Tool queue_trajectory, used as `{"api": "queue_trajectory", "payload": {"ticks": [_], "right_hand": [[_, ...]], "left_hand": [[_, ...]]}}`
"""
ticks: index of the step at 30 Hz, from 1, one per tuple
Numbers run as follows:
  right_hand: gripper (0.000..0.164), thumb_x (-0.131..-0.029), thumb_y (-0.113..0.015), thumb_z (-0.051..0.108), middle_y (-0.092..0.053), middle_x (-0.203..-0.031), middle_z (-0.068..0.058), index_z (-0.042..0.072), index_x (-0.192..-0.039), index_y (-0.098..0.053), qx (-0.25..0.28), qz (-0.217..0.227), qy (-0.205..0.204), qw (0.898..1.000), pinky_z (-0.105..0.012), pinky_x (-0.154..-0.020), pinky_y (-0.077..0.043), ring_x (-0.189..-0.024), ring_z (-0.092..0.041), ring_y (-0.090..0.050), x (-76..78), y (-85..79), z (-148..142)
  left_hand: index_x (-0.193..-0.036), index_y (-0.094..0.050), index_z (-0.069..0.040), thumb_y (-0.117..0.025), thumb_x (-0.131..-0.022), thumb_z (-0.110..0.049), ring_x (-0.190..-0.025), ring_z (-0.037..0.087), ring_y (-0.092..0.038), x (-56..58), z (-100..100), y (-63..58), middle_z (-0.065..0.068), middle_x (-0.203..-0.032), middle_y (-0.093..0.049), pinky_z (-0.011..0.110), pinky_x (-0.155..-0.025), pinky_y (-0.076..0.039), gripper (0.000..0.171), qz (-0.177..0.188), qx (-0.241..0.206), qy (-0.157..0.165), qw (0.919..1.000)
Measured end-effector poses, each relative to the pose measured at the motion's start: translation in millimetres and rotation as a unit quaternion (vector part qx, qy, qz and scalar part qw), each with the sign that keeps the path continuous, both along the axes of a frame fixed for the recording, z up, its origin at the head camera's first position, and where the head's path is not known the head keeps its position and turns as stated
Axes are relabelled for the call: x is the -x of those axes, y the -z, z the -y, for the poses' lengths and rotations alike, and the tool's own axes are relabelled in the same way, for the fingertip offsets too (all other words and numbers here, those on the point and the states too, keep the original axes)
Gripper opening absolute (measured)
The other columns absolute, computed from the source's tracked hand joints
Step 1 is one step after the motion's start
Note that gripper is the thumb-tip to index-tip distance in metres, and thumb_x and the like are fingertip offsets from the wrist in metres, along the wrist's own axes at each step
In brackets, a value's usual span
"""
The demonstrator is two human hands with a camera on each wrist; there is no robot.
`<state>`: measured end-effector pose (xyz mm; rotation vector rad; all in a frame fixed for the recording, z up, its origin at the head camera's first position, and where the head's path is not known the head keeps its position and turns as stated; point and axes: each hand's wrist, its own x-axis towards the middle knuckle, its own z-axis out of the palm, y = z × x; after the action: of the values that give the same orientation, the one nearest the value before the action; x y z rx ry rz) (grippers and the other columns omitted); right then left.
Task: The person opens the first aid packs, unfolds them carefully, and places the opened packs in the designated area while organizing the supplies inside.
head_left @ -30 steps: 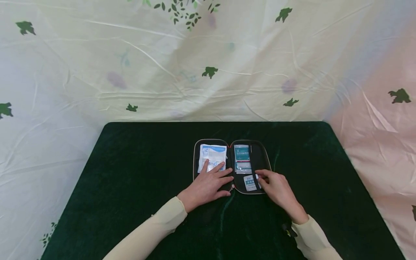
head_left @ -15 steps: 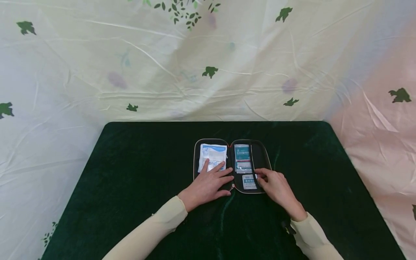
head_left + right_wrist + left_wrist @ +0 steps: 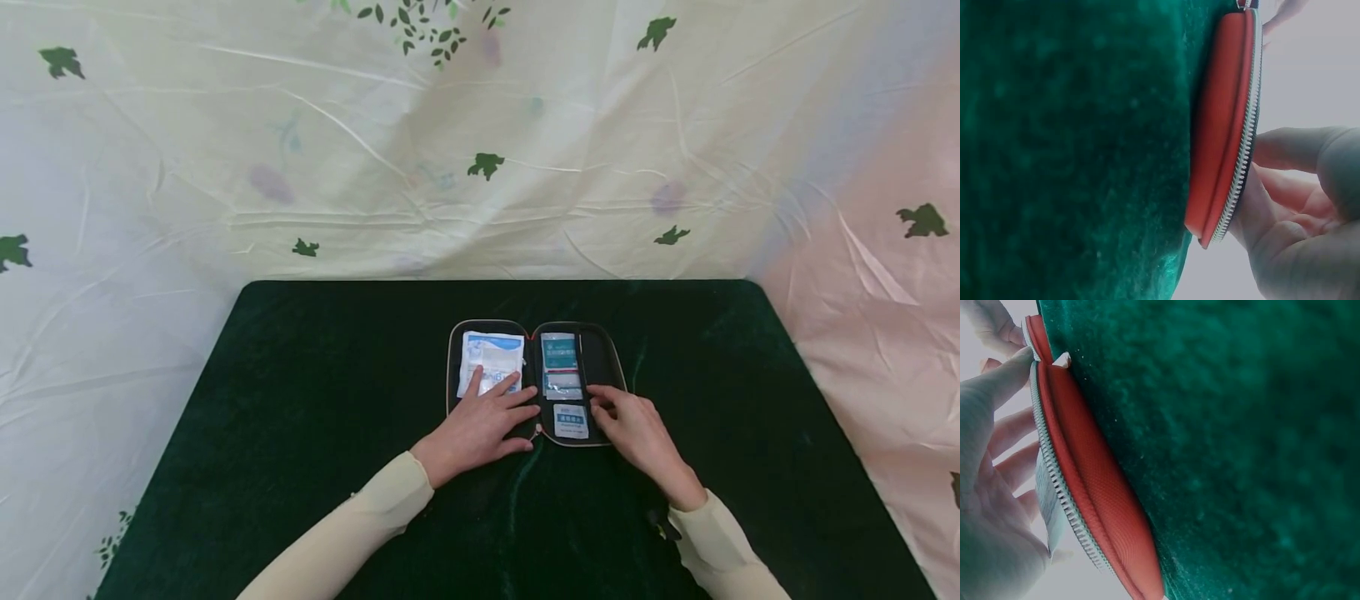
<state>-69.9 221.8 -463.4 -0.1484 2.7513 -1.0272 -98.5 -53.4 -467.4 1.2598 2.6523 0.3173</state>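
Note:
A zippered case (image 3: 600, 358) lies spread flat, with a dark inside and, in the wrist views, a red outside (image 3: 1216, 125). My left hand (image 3: 483, 421) rests with spread, straight fingers on its left half, over a white-and-blue packet (image 3: 491, 354). In the right half are teal-and-clear packets (image 3: 560, 367) and, below them, a small white-and-blue packet (image 3: 571, 422). Just right of these runs a dark strap (image 3: 581, 358). The bent thumb and index finger of my right hand (image 3: 637, 429) touch near this strap; whether they pinch it is hidden.
Dark green velvet cloth (image 3: 337, 358) covers the table under the case. Behind it hangs a pale curtain (image 3: 420, 167) with leaf and bird prints. A zipper pull (image 3: 537, 428) sits at the case's front fold.
The small white-and-blue packet has shifted left and straightened; its right edge, earlier crossed by the strap, now shows. My right fingers have edged slightly up. My left hand stays put.

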Motion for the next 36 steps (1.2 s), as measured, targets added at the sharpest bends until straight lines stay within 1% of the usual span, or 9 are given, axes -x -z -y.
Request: {"api": "queue_trajectory", "payload": {"ticks": [3,5,10,13,16,20,25,30,36], "right_hand": [[0.04,-0.102,-0.06,0.011,-0.069,-0.115,-0.016,-0.001,-0.14,-0.06,0.006,0.008,0.007,1.0,-0.028,-0.063,-0.049,-0.075,-0.013,-0.06,-0.2,0.4,1],[0.039,-0.102,-0.06,0.011,-0.069,-0.115,-0.016,-0.001,-0.139,-0.06,-0.001,-0.002,0.013,1.0,-0.028,-0.063,-0.048,-0.078,-0.013,-0.06,-0.4,-0.1,1],[0.036,-0.102,-0.063,0.012,-0.071,-0.111,-0.014,-0.001,-0.136,-0.063,-0.023,-0.067,0.025,0.997,-0.033,-0.069,-0.049,-0.084,-0.019,-0.062,-0.3,-3.3,5],[0.035,-0.103,-0.064,0.014,-0.071,-0.113,-0.015,0.001,-0.135,-0.064,-0.016,-0.093,0.03,0.995,-0.039,-0.075,-0.052,-0.089,-0.022,-0.064,-0.6,-7.4,12],[0.035,-0.103,-0.063,0.016,-0.069,-0.121,-0.017,0.003,-0.136,-0.065,-0.006,-0.105,0.03,0.994,-0.047,-0.081,-0.053,-0.095,-0.026,-0.064,-1.1,-11.6,21],[0.034,-0.103,-0.063,0.018,-0.065,-0.132,-0.018,0.006,-0.135,-0.066,0.018,-0.116,0.024,0.993,-0.056,-0.091,-0.052,-0.106,-0.032,-0.062,-2.9,-13.7,34],[0.032,-0.103,-0.065,0.02,-0.064,-0.136,-0.014,0.01,-0.134,-0.067,0.067,-0.124,0.003,0.99,-0.058,-0.096,-0.052,-0.119,-0.032,-0.063,-6.0,-12.9,53],[0.034,-0.102,-0.067,0.024,-0.064,-0.137,-0.01,0.012,-0.134,-0.067,0.097,-0.113,-0.019,0.989,-0.057,-0.1,-0.05,-0.124,-0.03,-0.061,-7.4,-10.7,71],[0.034,-0.101,-0.07,0.024,-0.066,-0.133,-0.006,0.011,-0.133,-0.067,0.114,-0.102,-0.039,0.987,-0.053,-0.1,-0.052,-0.121,-0.024,-0.063,-7.8,-8.3,84]], "left_hand": [[-0.15,-0.055,-0.025,-0.06,-0.101,-0.055,-0.157,0.026,-0.02,-0.6,0,-0.1,-0.001,-0.165,-0.036,0.072,-0.118,-0.007,0.058,0.001,0.005,-0.003,1.0],[-0.151,-0.054,-0.025,-0.059,-0.101,-0.056,-0.157,0.026,-0.018,-1.2,1,-0.5,-0.001,-0.166,-0.035,0.072,-0.119,-0.006,0.059,-0.004,0.008,-0.004,1.0],[-0.154,-0.051,-0.024,-0.055,-0.103,-0.056,-0.158,0.025,-0.018,-2.4,5,-6.0,0.001,-0.167,-0.034,0.069,-0.121,-0.008,0.06,-0.027,-0.015,-0.017,0.9994],[-0.156,-0.047,-0.021,-0.056,-0.104,-0.053,-0.157,0.024,-0.022,-2.4,11,-12.8,0.002,-0.164,-0.039,0.065,-0.123,-0.01,0.062,-0.042,-0.049,-0.037,0.9972],[-0.156,-0.046,-0.017,-0.057,-0.104,-0.05,-0.155,0.024,-0.027,-2.1,19,-18.3,0.004,-0.159,-0.047,0.062,-0.124,-0.012,0.062,-0.058,-0.086,-0.061,0.9927],[-0.148,-0.056,-0.013,-0.064,-0.103,-0.042,-0.151,0.024,-0.036,-2.6,33,-20.9,0.006,-0.15,-0.057,0.06,-0.123,-0.018,0.054,-0.072,-0.138,-0.093,0.9834],[-0.133,-0.066,-0.012,-0.073,-0.098,-0.029,-0.139,0.025,-0.05,-5.6,51,-18.5,0.006,-0.137,-0.064,0.058,-0.121,-0.028,0.039,-0.068,-0.188,-0.124,0.972],[-0.125,-0.071,-0.014,-0.075,-0.097,-0.028,-0.126,0.023,-0.059,-9.6,64,-14.3,0.005,-0.129,-0.066,0.055,-0.118,-0.034,0.032,-0.058,-0.183,-0.153,0.9695],[-0.129,-0.07,-0.016,-0.074,-0.097,-0.036,-0.116,0.021,-0.062,-12.8,72,-10.6,0.003,-0.125,-0.067,0.047,-0.105,-0.047,0.037,-0.01,-0.146,-0.192,0.9706]]}}
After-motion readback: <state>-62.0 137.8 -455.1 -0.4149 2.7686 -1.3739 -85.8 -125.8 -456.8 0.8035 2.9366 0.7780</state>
